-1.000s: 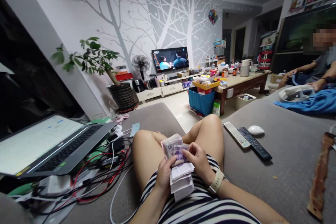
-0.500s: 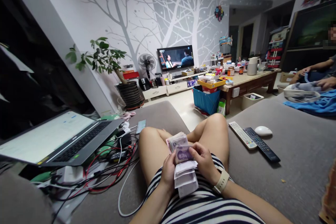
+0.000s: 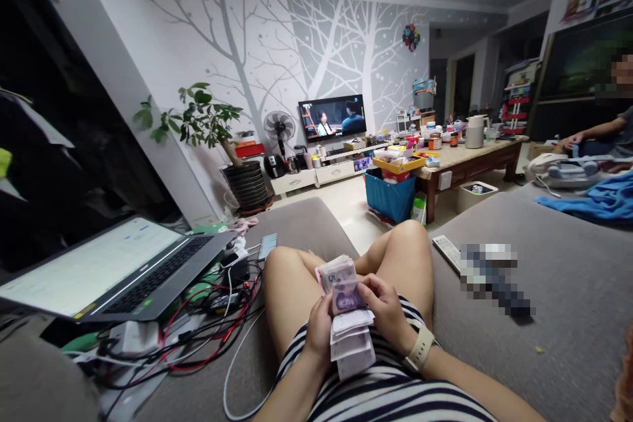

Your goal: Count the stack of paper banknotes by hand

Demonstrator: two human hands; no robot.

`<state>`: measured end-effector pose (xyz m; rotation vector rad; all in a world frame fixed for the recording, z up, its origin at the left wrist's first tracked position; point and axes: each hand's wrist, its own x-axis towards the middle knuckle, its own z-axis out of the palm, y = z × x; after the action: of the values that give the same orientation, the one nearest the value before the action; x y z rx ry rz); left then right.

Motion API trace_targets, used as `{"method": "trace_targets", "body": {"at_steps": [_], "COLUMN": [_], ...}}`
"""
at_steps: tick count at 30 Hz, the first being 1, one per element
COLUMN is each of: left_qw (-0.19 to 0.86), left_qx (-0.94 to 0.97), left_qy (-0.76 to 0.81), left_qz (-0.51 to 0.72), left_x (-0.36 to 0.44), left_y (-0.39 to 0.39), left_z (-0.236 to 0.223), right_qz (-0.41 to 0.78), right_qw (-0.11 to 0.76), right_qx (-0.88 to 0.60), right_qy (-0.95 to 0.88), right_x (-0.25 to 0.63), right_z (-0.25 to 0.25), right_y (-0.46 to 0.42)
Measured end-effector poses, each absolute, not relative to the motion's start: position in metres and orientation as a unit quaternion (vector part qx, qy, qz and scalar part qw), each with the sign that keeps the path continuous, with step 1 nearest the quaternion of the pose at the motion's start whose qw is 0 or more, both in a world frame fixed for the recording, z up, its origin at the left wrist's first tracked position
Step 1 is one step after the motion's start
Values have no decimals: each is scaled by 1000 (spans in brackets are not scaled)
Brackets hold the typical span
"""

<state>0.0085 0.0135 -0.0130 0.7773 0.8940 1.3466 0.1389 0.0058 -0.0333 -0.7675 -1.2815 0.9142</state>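
Observation:
I sit cross-legged on a grey sofa [image 3: 554,257] and hold a thick stack of banknotes [image 3: 346,323] over my lap. My left hand [image 3: 319,333] is closed round the stack from below and the left. My right hand [image 3: 388,310], with a pale watch strap on the wrist, pinches the top purple note between thumb and fingers. The notes fan out, upper ones folded back towards my knees.
An open laptop [image 3: 113,270] sits at my left above a tangle of red, black and white cables [image 3: 198,336]. A remote control [image 3: 448,252] lies on the sofa at my right. Another person [image 3: 598,135] sits far right by blue cloth [image 3: 593,201]. A cluttered coffee table [image 3: 469,155] and television [image 3: 332,117] stand ahead.
My head has turned slightly, shifting the room in view. Both hands stay on the banknotes, with the right thumb working the top purple note.

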Motion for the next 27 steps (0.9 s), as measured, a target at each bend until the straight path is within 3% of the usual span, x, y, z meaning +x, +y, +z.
{"method": "trace_targets", "body": {"at_steps": [27], "left_qw": [665], "left_qx": [293], "left_qy": [364], "left_qz": [582], "left_x": [9], "left_y": [14], "left_z": [-19], "right_qz": [404], "right_qw": [632], "right_qx": [-354], "right_qy": [-558], "right_x": [141], "right_z": [-43], "right_y": [10]}}
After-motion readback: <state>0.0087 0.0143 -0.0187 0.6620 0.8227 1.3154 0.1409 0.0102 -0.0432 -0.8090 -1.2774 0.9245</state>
